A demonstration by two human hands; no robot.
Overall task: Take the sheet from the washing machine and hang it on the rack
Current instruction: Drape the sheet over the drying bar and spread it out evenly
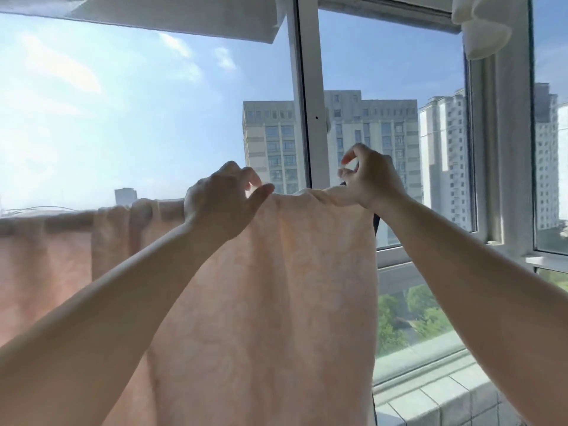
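Arms: two bare forearms reach up and forward from the lower corners toward the sheet's top fold.
Sheet count: one pale pink sheet [276, 302], with a faint mottled pattern.
Sheet place: it hangs draped over a horizontal rail, which is hidden under the fabric; a dark strip [376, 222] shows just beside the sheet's right edge.
Sheet axis: the top fold runs left to right, slightly higher toward the right; the cloth falls straight down from it and out of view at the bottom.
Sheet lie: the right part hangs broad and fairly smooth; the left part is bunched into vertical folds along the fold line.
Left hand [221, 204]: rests on the sheet's top fold near its middle, fingers curled over the far side and thumb stretched toward the right along the edge, gripping the cloth.
Right hand [368, 179]: sits at the sheet's top right corner, heel and thumb side against the fabric, holding the edge; index finger and thumb are curled above with a gap between their tips.
Hands apart: a short span of fold lies between them.
Window frame [307, 103]: one white upright stands behind the sheet, between the two hands.
White cloth [479, 23]: one bunched piece hangs far above the sheet's right side.
Towers [368, 133]: several pale high-rise blocks stand beyond the glass, trees below them.
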